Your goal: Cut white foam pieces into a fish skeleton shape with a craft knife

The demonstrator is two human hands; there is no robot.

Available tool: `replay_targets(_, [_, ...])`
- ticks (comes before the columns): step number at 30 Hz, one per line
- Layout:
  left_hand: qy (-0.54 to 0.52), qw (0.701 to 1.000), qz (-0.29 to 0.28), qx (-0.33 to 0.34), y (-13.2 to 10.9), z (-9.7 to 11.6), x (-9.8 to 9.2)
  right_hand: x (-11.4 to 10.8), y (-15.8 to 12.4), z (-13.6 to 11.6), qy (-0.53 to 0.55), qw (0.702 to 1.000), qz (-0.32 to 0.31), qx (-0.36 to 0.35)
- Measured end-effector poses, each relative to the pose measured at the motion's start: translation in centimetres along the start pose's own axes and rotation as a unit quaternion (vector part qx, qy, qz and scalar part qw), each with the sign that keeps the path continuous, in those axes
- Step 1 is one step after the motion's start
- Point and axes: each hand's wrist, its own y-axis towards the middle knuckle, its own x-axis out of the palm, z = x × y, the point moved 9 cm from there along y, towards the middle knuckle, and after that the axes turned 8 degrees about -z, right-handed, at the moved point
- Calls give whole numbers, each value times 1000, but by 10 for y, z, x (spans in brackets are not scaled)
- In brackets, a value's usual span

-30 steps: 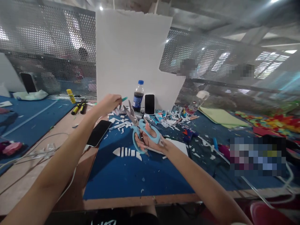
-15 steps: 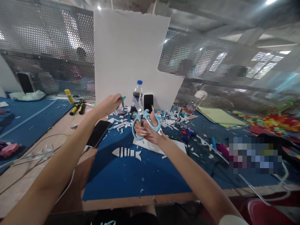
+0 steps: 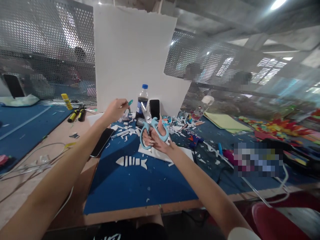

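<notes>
My right hand point(image 3: 158, 141) is closed around light-blue-handled scissors point(image 3: 163, 133), fingers through the loops and blades pointing up and away. To its left, my left hand point(image 3: 117, 108) is pinched over the scraps, a small teal-ended object point(image 3: 130, 102) sticking out of its fingers; its kind is not clear. Below my hands on the blue mat point(image 3: 140, 190) lies a fish shape point(image 3: 132, 161) made of separate white pieces: a head, several narrow strips and a tail. A white sheet point(image 3: 180, 152) lies partly beneath my right hand and forearm.
Many white scraps point(image 3: 178, 125) litter the back. A dark drink bottle point(image 3: 142, 103) and a phone point(image 3: 155, 107) stand before a tall white board point(image 3: 132, 56). Another phone point(image 3: 102, 142) lies left. A glue gun point(image 3: 195, 140), yellow paper point(image 3: 225, 121) and cables are right; pliers point(image 3: 74, 115) and a glue stick point(image 3: 66, 101) left.
The whole view has shifted, so things appear slightly farther left. Both hands keep their grip and nearly the same place over the table.
</notes>
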Motion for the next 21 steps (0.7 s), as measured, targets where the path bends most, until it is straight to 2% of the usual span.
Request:
replay_targets(11, [28,999,33,-5,0,1,0,8,-8,0,-10,1000,0,-17])
replay_targets(17, [10,999,31,-21,0,0,7,25,-4,10,-24,1000,-6,6])
replay_targets(21, [4,999,30,-24,-1,2,12,25,1,17,-36,999,10,-4])
